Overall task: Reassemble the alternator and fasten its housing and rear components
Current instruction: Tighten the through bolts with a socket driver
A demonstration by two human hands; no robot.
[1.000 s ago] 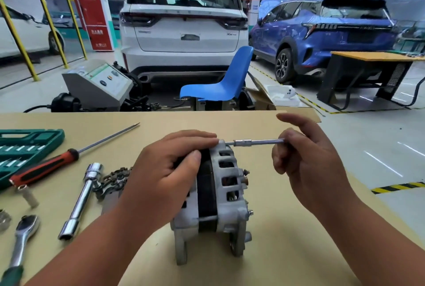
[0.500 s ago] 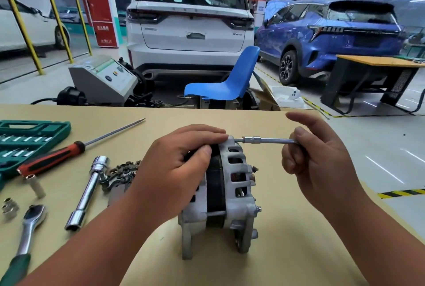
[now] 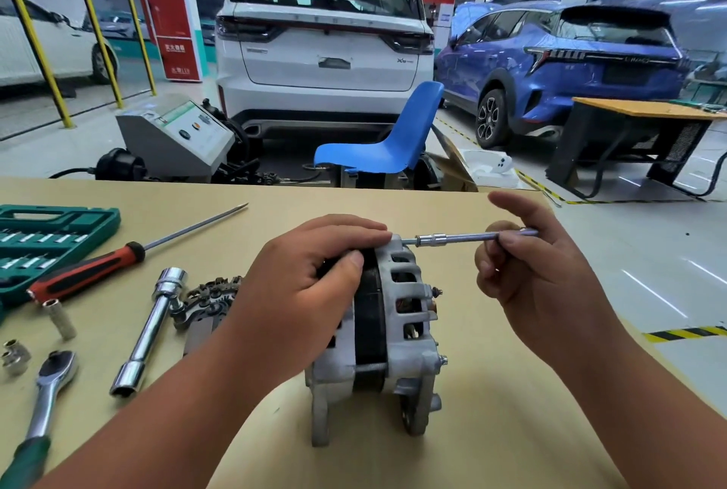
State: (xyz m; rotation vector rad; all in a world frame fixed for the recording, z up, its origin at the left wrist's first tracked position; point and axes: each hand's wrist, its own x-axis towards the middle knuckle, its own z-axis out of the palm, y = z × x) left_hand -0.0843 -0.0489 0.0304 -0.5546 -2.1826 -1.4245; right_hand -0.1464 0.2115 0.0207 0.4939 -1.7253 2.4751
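- A grey cast-metal alternator [image 3: 409, 327] with a black middle band stands upright on its lugs on a tan workbench [image 3: 511, 433]. It sits under the person's left hand [image 3: 307, 284], whose fingers curl over the top and grip it.
- The right hand [image 3: 531, 272], just right of the housing, pinches a slim steel socket driver [image 3: 456, 240] held level, its tip at the housing's top edge.
- Left of the left hand lie one dark rectifier plate [image 3: 208, 296], one chrome tube wrench [image 3: 153, 327], one long loose socket [image 3: 59, 317], one red-and-black screwdriver [image 3: 90, 272], one green-handled ratchet [image 3: 47, 390] and one green plastic tool case [image 3: 47, 237].
- Beyond both hands, on a pale workshop floor, stand one blue plastic chair [image 3: 389, 142], one grey service machine [image 3: 177, 134] and a second workbench [image 3: 645, 111].
- Three cars are parked there: a white SUV [image 3: 322, 48], a blue hatchback [image 3: 558, 63] and a white car [image 3: 39, 44] at far left.
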